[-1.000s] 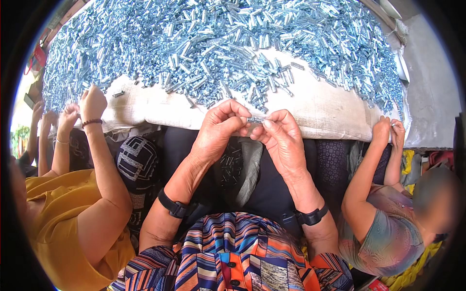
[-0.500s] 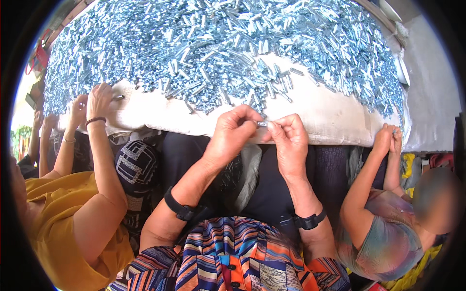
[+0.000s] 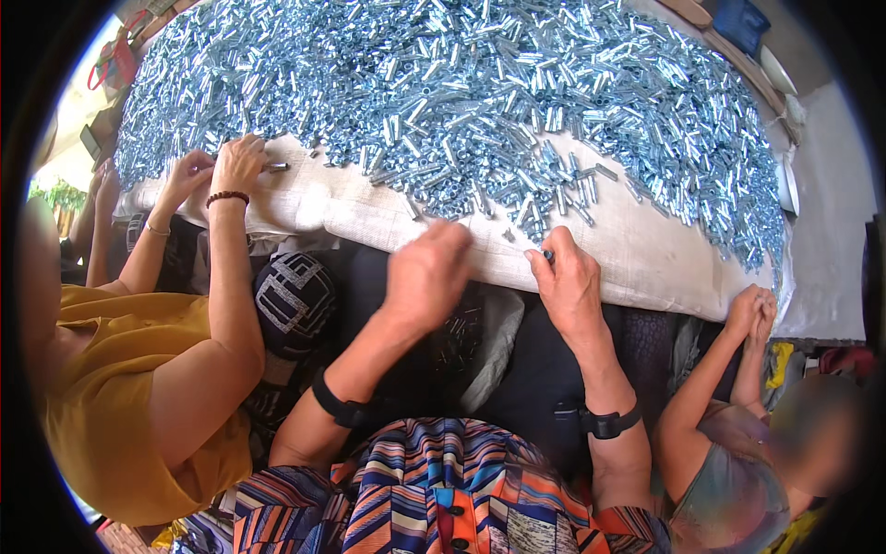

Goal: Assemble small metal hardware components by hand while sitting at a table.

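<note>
My right hand (image 3: 570, 284) is closed at the near edge of the cloth-covered table, with a small metal tube (image 3: 548, 256) pinched between thumb and forefinger; only its dark end shows. To its left, my left hand (image 3: 427, 275) is smeared by motion over the same edge, and its fingers cannot be made out. In front of both hands spreads a large heap of shiny bluish metal tubes and short ring-like pieces (image 3: 443, 102). A few loose tubes (image 3: 580, 189) lie at the heap's near fringe, just beyond my right hand.
Pale cloth (image 3: 637, 263) covers the table and hangs over its near edge. At the left, a co-worker in a mustard top (image 3: 157, 397) has both hands at the heap. Another co-worker's hands (image 3: 752, 312) are together at the right end. A wooden rim (image 3: 738, 60) bounds the far right.
My hands, which met around a small metal tube, have come apart. The left has moved away to the left; the right keeps a tube. The whole view has shifted slightly.
</note>
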